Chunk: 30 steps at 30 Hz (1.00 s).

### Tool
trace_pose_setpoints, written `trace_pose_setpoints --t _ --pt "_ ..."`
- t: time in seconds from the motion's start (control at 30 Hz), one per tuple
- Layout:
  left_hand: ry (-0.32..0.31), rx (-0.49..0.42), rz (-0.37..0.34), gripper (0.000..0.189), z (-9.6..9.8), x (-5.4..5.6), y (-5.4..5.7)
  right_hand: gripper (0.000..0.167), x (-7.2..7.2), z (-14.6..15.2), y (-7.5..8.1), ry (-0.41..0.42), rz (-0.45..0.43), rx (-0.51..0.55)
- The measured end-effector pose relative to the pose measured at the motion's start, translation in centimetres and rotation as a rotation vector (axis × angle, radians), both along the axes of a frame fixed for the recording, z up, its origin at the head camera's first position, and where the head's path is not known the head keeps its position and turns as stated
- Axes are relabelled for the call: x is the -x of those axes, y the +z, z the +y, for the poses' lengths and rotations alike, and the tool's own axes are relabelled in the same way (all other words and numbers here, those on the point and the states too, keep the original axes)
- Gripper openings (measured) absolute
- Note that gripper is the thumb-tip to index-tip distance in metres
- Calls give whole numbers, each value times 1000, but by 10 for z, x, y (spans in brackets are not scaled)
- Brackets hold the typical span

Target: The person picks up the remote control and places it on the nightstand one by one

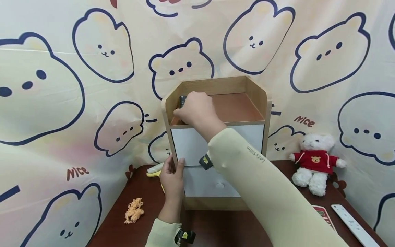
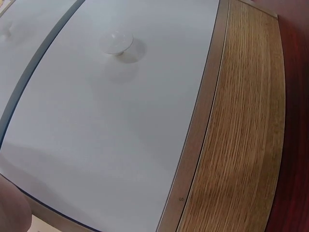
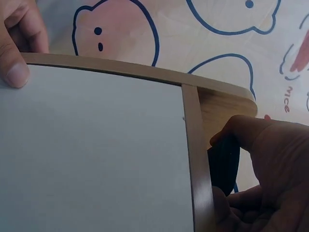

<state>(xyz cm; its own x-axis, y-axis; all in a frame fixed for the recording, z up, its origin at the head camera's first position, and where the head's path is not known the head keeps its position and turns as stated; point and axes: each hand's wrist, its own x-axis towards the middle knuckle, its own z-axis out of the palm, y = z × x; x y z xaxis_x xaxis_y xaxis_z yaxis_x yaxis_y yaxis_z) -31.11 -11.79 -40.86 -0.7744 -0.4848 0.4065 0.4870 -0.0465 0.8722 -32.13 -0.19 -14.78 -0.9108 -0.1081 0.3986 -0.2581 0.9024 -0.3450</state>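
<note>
A small two-drawer wooden cabinet (image 1: 216, 203) with white drawer fronts (image 2: 120, 116) stands on the table. My left hand (image 1: 172, 178) holds its left side, the thumb (image 3: 17, 75) on the front edge and the fingers round the side panel. Over the left end of the open top shelf (image 1: 236, 106), my right hand (image 1: 199, 108) grips a black object (image 3: 224, 164) between thumb and fingers. Its edge looks ribbed in the head view; the hand hides most of it, and I cannot tell its kind.
Behind the cabinet's left side lies a yellow-and-white item (image 1: 154, 171), partly hidden. A tangle of orange yarn (image 1: 134, 211) lies at the left. On the right are a white teddy bear (image 1: 316, 163) in red, a red-and-white item (image 1: 323, 215) and a white remote (image 1: 353, 223).
</note>
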Motion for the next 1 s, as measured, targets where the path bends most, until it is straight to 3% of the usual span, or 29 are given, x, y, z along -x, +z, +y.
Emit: trace_pose_setpoints --t 0.43,0.7,0.83,1.0 --pt "-18 -28 32 48 2 -3 7 39 -1 -14 -3 -46 81 -141" --pt "-23 -25 39 45 3 -2 4 56 -14 1 -14 7 154 -104" --pt "-15 -15 41 45 2 -1 2 50 -31 16 -36 100 319 -12" --pt "-6 -12 40 44 2 1 0 39 -52 43 -85 253 648 129"
